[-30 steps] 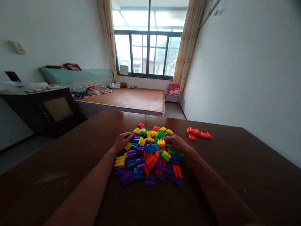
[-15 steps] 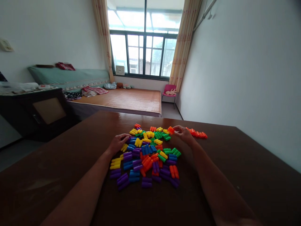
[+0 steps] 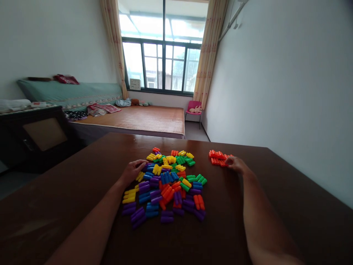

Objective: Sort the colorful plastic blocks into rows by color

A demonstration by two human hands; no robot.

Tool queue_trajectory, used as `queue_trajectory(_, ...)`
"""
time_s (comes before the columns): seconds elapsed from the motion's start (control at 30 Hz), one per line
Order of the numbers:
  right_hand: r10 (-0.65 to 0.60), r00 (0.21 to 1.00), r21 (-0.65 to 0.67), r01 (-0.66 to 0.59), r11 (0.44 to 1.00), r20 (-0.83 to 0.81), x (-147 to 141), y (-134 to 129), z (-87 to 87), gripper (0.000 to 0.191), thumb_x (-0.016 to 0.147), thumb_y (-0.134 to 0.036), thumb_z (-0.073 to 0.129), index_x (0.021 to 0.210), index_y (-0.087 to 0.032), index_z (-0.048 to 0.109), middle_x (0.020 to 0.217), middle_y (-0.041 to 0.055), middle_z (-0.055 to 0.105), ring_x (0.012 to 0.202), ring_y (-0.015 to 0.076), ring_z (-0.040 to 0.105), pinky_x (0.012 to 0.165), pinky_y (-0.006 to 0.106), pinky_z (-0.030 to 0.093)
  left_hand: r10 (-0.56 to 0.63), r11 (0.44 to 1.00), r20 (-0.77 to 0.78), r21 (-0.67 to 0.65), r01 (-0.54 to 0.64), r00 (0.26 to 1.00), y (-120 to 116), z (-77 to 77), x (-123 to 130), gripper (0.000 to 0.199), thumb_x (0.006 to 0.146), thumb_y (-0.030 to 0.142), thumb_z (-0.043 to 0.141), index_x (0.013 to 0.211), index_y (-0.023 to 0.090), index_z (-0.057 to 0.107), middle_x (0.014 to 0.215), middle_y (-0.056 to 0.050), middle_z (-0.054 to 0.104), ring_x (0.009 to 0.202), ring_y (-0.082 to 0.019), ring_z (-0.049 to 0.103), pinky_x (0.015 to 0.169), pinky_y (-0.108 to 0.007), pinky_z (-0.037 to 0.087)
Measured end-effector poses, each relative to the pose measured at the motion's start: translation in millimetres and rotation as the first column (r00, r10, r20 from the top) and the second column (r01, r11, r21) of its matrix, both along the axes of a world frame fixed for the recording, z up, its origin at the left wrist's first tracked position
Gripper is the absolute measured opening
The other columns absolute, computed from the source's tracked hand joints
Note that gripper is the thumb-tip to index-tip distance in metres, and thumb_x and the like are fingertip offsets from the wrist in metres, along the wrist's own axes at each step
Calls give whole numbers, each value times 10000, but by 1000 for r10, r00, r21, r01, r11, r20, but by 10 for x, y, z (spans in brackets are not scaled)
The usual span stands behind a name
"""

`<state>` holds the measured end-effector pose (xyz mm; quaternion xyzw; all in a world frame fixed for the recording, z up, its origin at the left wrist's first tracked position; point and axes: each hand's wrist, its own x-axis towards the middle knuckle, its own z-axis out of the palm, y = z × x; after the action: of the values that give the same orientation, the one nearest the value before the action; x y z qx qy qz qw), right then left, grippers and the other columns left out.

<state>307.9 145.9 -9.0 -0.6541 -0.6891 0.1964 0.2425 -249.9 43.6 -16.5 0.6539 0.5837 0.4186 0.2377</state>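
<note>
Pinching an orange block [image 3: 223, 162] at its row's end on the bench [image 3: 217, 206], my right hand [image 3: 237, 164] sits well apart from the colourful pile [image 3: 169, 178]; beside that pile, my left hand's [image 3: 133, 170] grip I cannot tell.

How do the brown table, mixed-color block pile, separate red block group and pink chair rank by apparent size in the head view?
1. Brown table
2. Mixed-color block pile
3. Red block group and pink chair: too alike to rank

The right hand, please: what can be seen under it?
The near row of orange blocks runs to the fingertips of the right hand. The fingers cover its end; what lies under the palm cannot be seen.
</note>
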Motion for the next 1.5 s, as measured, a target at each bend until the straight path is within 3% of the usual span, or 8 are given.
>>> queue_trajectory(0.27, -48, 992, 159, 29, 987, 117, -327, -103, 228, 94, 612, -232, 697, 700, -204, 682, 762, 34, 707, 706, 181, 637, 660, 273, 467, -9, 999, -5, 31, 9, 1000, -25, 29, 28, 487, 790, 575, 542, 964, 164, 736, 943, -57, 746, 871, -228, 670, 766, -283, 510)
queue_trajectory(0.4, 260, 965, 175, -260, 950, 25, -1026, -306, 549, 200, 772, -347, 605, 859, -196, 702, 844, 44, 712, 756, 166, 634, 694, 266, 468, -13, 999, -14, 42, 14, 1000, -34, 33, 34, 466, 796, 556, 541, 949, 163, 739, 953, -62, 744, 893, -234, 665, 784, -291, 506)
queue_trajectory(0.57, 766, 622, -80, -782, 618, -161, -1965, -784, 755, 359, 753, -470, 669, 979, -193, 698, 910, 25, 701, 789, 156, 618, 685, 245, 475, -11, 999, -5, 35, 11, 1000, -40, 35, 43, 451, 797, 534, 546, 947, 154, 739, 944, -67, 744, 886, -233, 665, 788, -294, 505)
queue_trajectory(0.67, 890, 448, -75, -894, 442, -85, -2334, -1029, 726, 412, 712, -468, 728, 1033, -212, 689, 995, 30, 676, 850, 160, 602, 726, 236, 467, -12, 999, 9, 40, 11, 1000, -41, 30, 45, 449, 795, 533, 548, 943, 155, 741, 930, -63, 745, 875, -228, 666, 770, -290, 510)
queue_trajectory(0.77, 928, 362, -14, -931, 364, 89, -2552, -1153, 631, 427, 715, -441, 744, 1092, -252, 678, 1032, 34, 643, 916, 176, 586, 778, 243, 445, -20, 999, 30, 49, 18, 999, -46, 31, 51, 434, 792, 526, 559, 936, 160, 744, 933, -62, 746, 871, -224, 670, 761, -288, 515)
queue_trajectory(1.2, 692, 721, 137, -682, 718, -39, -2309, -756, 385, 313, 833, -268, 587, 1138, -225, 638, 1076, 62, 599, 723, 110, 597, 683, 262, 496, -20, 998, 49, 55, 18, 999, -55, 57, 64, 400, 785, 515, 582, 910, 176, 755, 911, -59, 751, 855, -225, 684, 753, -289, 528)
queue_trajectory(1.37, 610, 777, 106, -628, 771, 158, -2419, -842, 341, 444, 656, -371, 780, 1033, -183, 642, 1009, 82, 627, 881, 211, 609, 787, 340, 490, -20, 999, 41, 50, 18, 999, -46, 46, 53, 402, 783, 521, 585, 915, 182, 756, 925, -52, 751, 862, -223, 682, 764, -283, 522)
queue_trajectory(1.5, 626, 779, 15, -627, 779, 40, -2420, -831, 348, 442, 621, -315, 797, 995, -196, 596, 923, 34, 647, 809, 177, 619, 734, 306, 506, -13, 999, 38, 36, 11, 999, -29, 26, 39, 424, 786, 538, 576, 932, 181, 752, 945, -57, 750, 875, -230, 678, 753, -281, 524)
